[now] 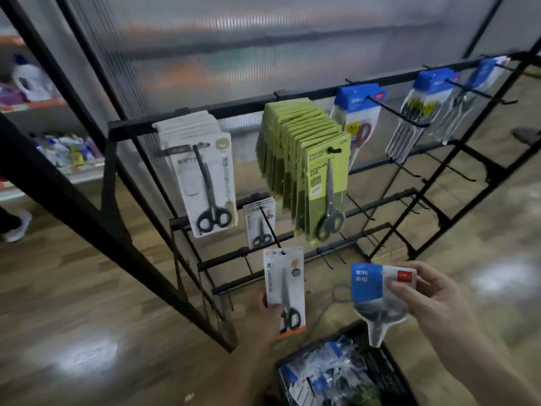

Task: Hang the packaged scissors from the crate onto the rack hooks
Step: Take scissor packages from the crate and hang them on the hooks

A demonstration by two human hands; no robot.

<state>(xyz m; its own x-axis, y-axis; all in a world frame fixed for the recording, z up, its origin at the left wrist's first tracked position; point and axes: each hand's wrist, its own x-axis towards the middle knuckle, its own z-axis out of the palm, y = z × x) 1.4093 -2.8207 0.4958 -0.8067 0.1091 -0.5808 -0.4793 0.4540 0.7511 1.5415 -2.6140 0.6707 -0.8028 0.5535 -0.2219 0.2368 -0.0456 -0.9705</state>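
My left hand (257, 315) holds a white-and-orange scissors pack (284, 291) from behind, its top edge at the tip of a low hook (270, 227) on the black rack (205, 118). That hook carries a few matching packs (260, 221). My right hand (433, 297) pinches a blue-and-white scissors pack (377, 297) by its top corner, above the black crate (383, 367). The crate holds several more blue packs (325, 373).
Higher hooks carry white packs (202, 171), green packs (307, 159) and blue packs (358, 112), with more blue packs (430, 98) at the right. Bare hooks stick out on the lower right bars. Wood floor lies all around; a person's shoe (17, 227) shows at the far left.
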